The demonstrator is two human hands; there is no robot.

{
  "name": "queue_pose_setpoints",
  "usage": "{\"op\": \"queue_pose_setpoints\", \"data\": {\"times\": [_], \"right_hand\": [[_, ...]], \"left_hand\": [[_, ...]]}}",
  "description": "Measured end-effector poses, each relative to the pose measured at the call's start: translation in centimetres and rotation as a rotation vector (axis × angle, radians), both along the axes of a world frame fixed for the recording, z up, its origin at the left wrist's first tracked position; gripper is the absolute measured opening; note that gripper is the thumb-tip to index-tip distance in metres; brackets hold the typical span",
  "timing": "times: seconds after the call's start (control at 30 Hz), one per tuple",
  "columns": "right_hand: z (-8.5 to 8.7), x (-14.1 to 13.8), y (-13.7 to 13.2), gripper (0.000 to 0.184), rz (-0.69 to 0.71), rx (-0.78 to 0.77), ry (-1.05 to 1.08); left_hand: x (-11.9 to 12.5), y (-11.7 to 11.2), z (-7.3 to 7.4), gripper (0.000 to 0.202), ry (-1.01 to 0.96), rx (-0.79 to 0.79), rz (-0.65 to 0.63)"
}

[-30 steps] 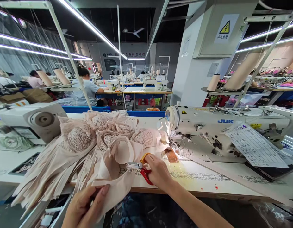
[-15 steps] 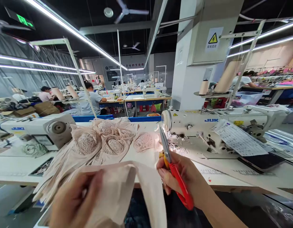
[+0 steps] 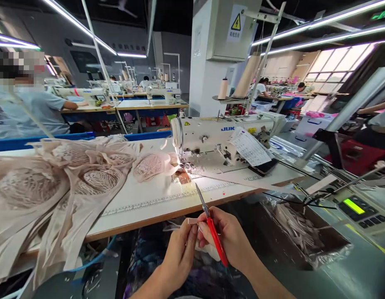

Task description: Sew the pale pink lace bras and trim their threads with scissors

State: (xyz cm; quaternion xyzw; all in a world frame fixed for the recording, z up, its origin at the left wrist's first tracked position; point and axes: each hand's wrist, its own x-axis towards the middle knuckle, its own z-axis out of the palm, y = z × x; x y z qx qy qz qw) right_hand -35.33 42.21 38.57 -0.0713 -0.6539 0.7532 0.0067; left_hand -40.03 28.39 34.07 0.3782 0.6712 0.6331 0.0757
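Low in front of the table edge, my left hand (image 3: 180, 246) is closed, pinching the end of a beige fabric strip (image 3: 193, 221). Right beside it, my right hand (image 3: 231, 232) grips red-handled scissors (image 3: 216, 243), their blades pointing up and away towards the table. Its thumb and fingertips meet the strip near the left fingers. More pale cloth (image 3: 211, 250) hangs partly hidden below the hands. On the table to the left lie several beige lace bras (image 3: 99, 180) in a heap. A pink lace cup (image 3: 149, 167) rests beside the lit needle area of the sewing machine (image 3: 205, 137).
A paper sheet (image 3: 251, 146) leans on the machine, above a dark flat object. Printed ruler scales run along the table (image 3: 142, 216). At the right stand a box of beige strips (image 3: 300, 228) and a device with a green display (image 3: 354, 206). Co-workers sit at machines farther back.
The view has swung right. My left hand has moved from the larger beige cloth beside the heap to close against my right hand, which still holds the scissors, now lower.
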Motion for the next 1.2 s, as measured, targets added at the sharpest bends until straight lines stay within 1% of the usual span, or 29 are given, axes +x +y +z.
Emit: {"op": "queue_pose_setpoints", "data": {"times": [0.1,0.17,0.27,0.33,0.4,0.47,0.5,0.53,0.57,0.63,0.7,0.83,0.9,1.0,1.03,1.13,1.2], "right_hand": [[-0.9,0.6,0.7,0.033,-0.061,0.001,-0.007],[-1.5,0.8,1.0,0.034,-0.071,0.010,-0.023],[-2.5,1.0,1.4,0.033,-0.049,0.051,-0.059],[-3.3,1.0,1.7,0.030,-0.044,0.123,-0.064],[-4.1,1.0,2.1,0.029,-0.085,0.279,-0.011],[-4.8,1.0,2.3,0.029,-0.136,0.457,0.073],[-5.1,0.9,2.4,0.028,-0.136,0.510,0.093],[-5.3,0.9,2.4,0.026,-0.112,0.517,0.088],[-5.4,0.8,2.4,0.023,-0.072,0.478,0.056],[-5.6,0.6,2.2,0.022,0.004,0.349,-0.032],[-5.7,0.4,1.9,0.024,0.015,0.270,-0.080],[-6.3,0.1,1.2,0.028,-0.053,0.292,-0.104],[-6.7,0.0,1.0,0.030,-0.068,0.207,-0.163],[-7.1,-0.2,0.8,0.034,-0.092,-0.018,-0.258],[-7.2,-0.2,0.8,0.035,-0.105,-0.068,-0.270],[-7.4,-0.5,0.8,0.035,-0.163,-0.112,-0.272],[-7.7,-0.6,0.7,0.036,-0.203,-0.120,-0.277]], "left_hand": [[-0.2,0.6,-0.8,0.028,-0.087,0.003,-0.151],[-0.6,0.5,-1.5,0.028,-0.160,-0.018,-0.196],[-1.0,0.3,-2.9,0.032,-0.309,-0.075,-0.137],[-1.1,0.1,-3.6,0.037,-0.414,-0.084,-0.086],[-1.1,-0.1,-3.9,0.042,-0.508,-0.078,-0.056],[-1.0,-0.4,-3.9,0.045,-0.571,-0.076,-0.035],[-1.0,-0.6,-3.8,0.046,-0.588,-0.081,-0.028],[-1.0,-0.7,-3.8,0.047,-0.599,-0.085,-0.024],[-1.1,-0.8,-3.7,0.047,-0.608,-0.092,-0.028],[-1.3,-1.0,-3.6,0.047,-0.622,-0.112,-0.041],[-1.7,-1.1,-3.7,0.048,-0.637,-0.135,-0.051],[-2.6,-1.1,-4.2,0.049,-0.672,-0.157,-0.062],[-2.9,-1.1,-4.5,0.048,-0.685,-0.160,-0.088],[-3.4,-1.1,-5.0,0.042,-0.656,-0.177,-0.146],[-3.5,-1.1,-5.1,0.038,-0.634,-0.190,-0.173],[-3.9,-0.9,-5.2,0.029,-0.545,-0.254,-0.246],[-4.1,-0.7,-5.3,0.027,-0.487,-0.296,-0.250]]}}
